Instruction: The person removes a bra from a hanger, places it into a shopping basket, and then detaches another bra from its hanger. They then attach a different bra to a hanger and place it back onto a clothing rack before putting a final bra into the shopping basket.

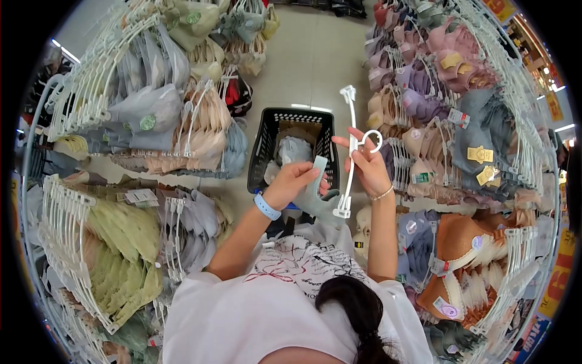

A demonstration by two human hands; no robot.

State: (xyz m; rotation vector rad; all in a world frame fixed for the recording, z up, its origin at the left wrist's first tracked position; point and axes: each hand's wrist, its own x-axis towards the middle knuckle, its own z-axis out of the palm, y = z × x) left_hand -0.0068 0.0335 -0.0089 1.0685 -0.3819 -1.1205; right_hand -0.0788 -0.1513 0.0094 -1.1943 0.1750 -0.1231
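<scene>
My left hand, with a blue band at its wrist, pinches the end of a grey-green bra that hangs down in front of my body. In my right hand is a white plastic hanger, held near its hook, with its bar running lengthwise and a clip at each end. The hanger's lower clip is close to the bra; whether they touch I cannot tell. Beyond my hands a black basket holds a cardboard piece and light grey items in clear wrapping.
Racks of bras on white hangers line both sides: grey and light green at left, blue-grey and orange-brown at right. A tiled floor runs between them, beyond the basket.
</scene>
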